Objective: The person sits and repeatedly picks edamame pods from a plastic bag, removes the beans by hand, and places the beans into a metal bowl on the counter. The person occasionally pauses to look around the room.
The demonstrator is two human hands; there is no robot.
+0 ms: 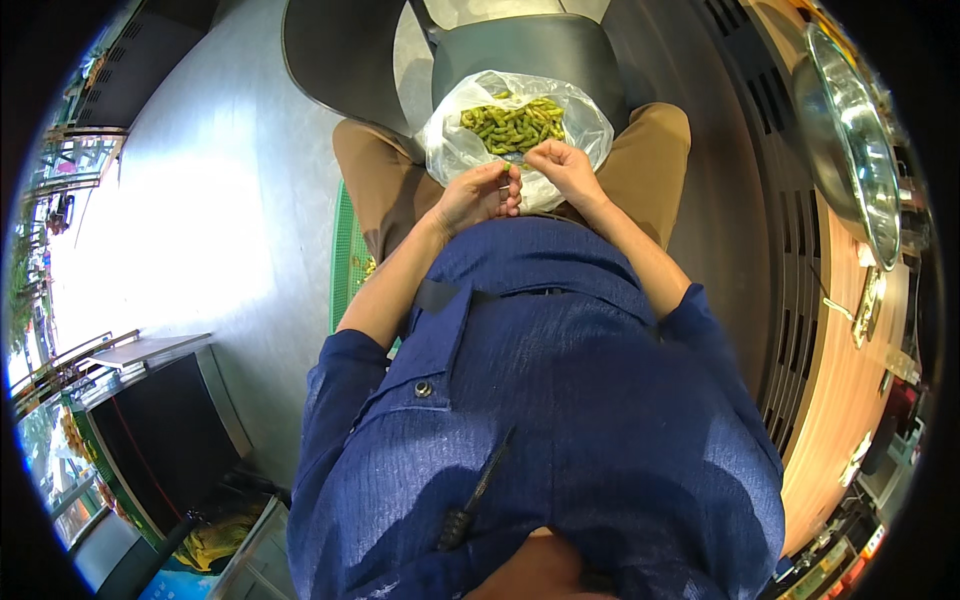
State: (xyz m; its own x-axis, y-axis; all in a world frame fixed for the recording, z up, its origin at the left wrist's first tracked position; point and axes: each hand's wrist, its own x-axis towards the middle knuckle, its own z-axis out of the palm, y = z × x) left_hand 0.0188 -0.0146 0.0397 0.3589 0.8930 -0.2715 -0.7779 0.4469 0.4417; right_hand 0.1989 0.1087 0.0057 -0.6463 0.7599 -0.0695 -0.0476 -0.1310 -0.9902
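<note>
A clear plastic bag (450, 150) stands open on a dark chair seat between the knees, with many green edamame pods (517, 127) inside. At the bag's near rim my left hand (480, 193) pinches a small green pod piece (508, 166) between thumb and forefinger, the other fingers curled towards the palm. Just to its right, over the same rim, my right hand (564, 171) has thumb and forefinger drawn together close to the pods. Whether something tiny sits between those right fingertips cannot be made out. The two hands are a short gap apart.
The chair seat (525, 45) carries the bag, and a dark chair back (337, 52) is at its left. A green perforated plastic basket (343, 255) stands on the floor beside my left leg. On the wooden counter (847, 360) at right rests a large steel bowl (847, 150).
</note>
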